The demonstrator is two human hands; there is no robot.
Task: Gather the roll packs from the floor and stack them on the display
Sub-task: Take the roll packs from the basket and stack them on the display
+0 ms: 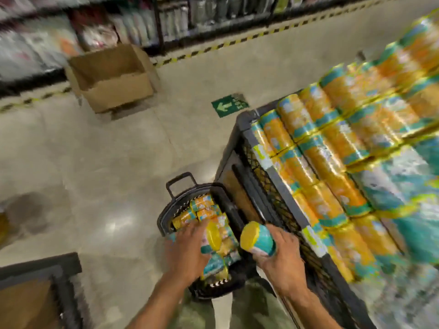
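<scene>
A black shopping basket (166, 217) stands on the floor below me, filled with orange, yellow and teal roll packs (202, 210). My left hand (187, 252) reaches into it and grips one roll pack (212, 235) with a yellow end. My right hand (282, 257) holds another roll pack (257, 238), teal with a yellow end, lifted just right of the basket. On the right, the dark display stand (247, 129) carries rows of stacked roll packs (332, 143). The picture is blurred by motion.
An open cardboard box (111, 79) sits on the floor at the back left, before dark shelving (161, 22) edged by yellow-black tape. A green arrow sign (229, 105) is stuck on the floor. Another dark stand corner (47, 271) shows at lower left.
</scene>
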